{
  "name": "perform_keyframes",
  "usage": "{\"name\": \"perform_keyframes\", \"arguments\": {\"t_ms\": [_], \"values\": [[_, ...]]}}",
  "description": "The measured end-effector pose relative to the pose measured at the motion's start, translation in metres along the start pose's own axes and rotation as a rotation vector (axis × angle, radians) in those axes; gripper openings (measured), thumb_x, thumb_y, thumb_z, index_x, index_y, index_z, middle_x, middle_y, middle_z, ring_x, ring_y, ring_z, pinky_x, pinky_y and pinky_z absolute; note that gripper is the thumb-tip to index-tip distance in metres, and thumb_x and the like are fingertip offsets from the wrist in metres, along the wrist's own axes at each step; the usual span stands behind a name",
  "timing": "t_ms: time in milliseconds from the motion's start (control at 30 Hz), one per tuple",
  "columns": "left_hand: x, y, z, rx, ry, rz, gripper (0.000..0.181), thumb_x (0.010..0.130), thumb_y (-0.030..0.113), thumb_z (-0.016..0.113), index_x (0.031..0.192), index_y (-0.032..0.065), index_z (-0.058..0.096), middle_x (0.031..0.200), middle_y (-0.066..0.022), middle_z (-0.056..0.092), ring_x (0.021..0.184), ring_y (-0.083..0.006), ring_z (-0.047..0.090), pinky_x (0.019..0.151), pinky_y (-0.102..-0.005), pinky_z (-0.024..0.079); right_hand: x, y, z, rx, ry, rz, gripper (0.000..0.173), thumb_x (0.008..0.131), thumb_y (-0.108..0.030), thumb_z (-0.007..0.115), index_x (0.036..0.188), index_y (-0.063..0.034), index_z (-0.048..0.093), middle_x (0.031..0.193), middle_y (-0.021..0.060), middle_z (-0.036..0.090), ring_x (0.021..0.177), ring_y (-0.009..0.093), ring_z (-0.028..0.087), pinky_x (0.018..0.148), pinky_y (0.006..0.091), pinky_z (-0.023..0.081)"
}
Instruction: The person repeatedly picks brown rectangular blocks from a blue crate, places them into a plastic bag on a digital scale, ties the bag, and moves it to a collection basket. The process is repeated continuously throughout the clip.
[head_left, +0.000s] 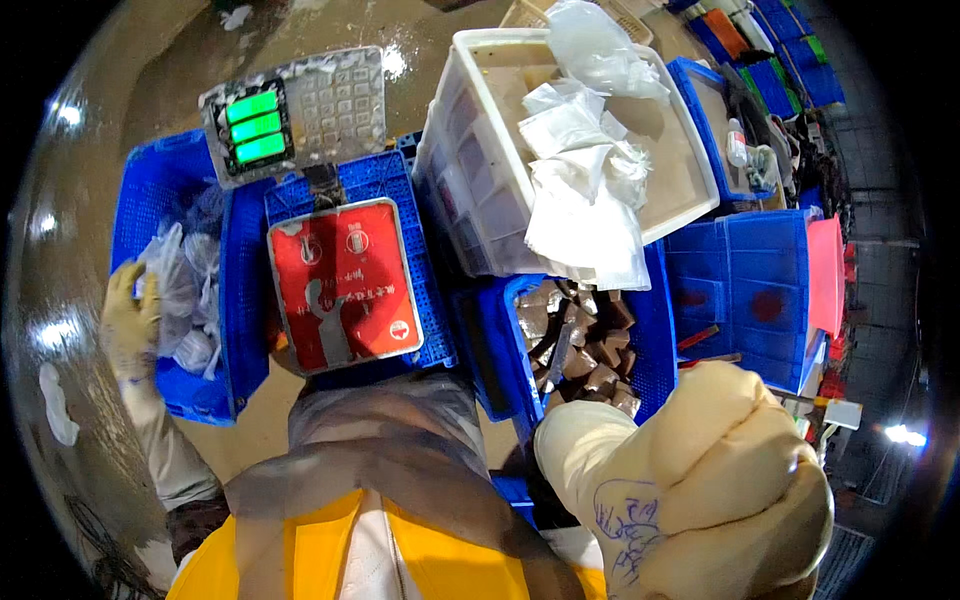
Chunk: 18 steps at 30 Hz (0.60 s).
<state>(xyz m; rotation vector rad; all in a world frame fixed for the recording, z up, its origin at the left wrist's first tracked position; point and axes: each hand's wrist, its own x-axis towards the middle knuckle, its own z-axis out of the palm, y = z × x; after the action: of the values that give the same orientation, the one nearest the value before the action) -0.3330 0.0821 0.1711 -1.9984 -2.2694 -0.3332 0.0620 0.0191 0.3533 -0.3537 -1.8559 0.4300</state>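
My left hand (131, 311), in a pale yellow glove, is at the left side of a blue plastic crate (246, 300). Its thumb and fingers hold the side of a clear plastic bag (171, 289); several tied bags lie in the same crate. Close to the camera at lower right, my gloved right hand (727, 480) is curled into a fist. Nothing shows in it, though its palm side is hidden. Blue pen marks cover its cuff. Beyond it, glossy dark brown blocks (589, 352) fill another blue crate (654, 360).
A scale with a red platform (352, 285) and green-lit display (255, 126) stands before me on a blue crate. A white tub (686, 176) with cloudy liquid bears white plastic bags (585, 202). Blue bins (739, 289) and a pink tub (825, 277) stand right. The floor (150, 82) looks wet.
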Motion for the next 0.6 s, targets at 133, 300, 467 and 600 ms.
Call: {"name": "perform_keyframes", "arguments": {"t_ms": [133,300,467,600], "values": [[0.017,0.129,0.004,-0.468,-0.012,0.446,0.025,0.081,0.015,0.059,0.105,0.0065,0.063,0.108,-0.0115,0.060,0.098,-0.0268,0.059,0.084,-0.0350,0.047,-0.006,-0.002,-0.022,0.000,0.069,-0.080,0.007,0.062,-0.010,0.065,0.066,-0.0075,0.061,0.070,0.0078,0.053,0.054,0.022,0.050,0.045,0.0345,0.037],[0.009,0.321,0.034,-0.863,-0.236,1.102,0.020,0.075,0.010,0.062,0.095,0.0067,0.062,0.099,-0.0103,0.060,0.092,-0.0276,0.057,0.082,-0.0344,0.047,-0.013,-0.015,-0.048,-0.115,0.191,0.089,0.010,0.058,-0.009,0.066,0.066,-0.0053,0.060,0.069,0.0069,0.050,0.054,0.021,0.045,0.044,0.0311,0.031],[0.022,0.440,0.077,-0.827,-0.162,1.297,0.021,0.075,0.016,0.059,0.093,0.0057,0.062,0.099,-0.0118,0.058,0.097,-0.0308,0.054,0.084,-0.0394,0.044,-0.041,-0.008,-0.097,-0.150,0.129,-0.098,0.013,0.058,-0.010,0.066,0.068,-0.0046,0.060,0.071,0.0071,0.049,0.054,0.019,0.044,0.044,0.0297,0.031],[0.041,0.482,0.107,-0.690,-0.137,1.350,0.029,0.078,0.014,0.055,0.106,0.0106,0.059,0.122,-0.0092,0.052,0.115,-0.0285,0.046,0.093,-0.0428,0.039,-0.061,-0.047,-0.104,-0.342,0.138,0.315,0.016,0.063,-0.013,0.066,0.074,-0.0046,0.060,0.079,0.0074,0.050,0.059,0.017,0.043,0.045,0.0317,0.034]]}}
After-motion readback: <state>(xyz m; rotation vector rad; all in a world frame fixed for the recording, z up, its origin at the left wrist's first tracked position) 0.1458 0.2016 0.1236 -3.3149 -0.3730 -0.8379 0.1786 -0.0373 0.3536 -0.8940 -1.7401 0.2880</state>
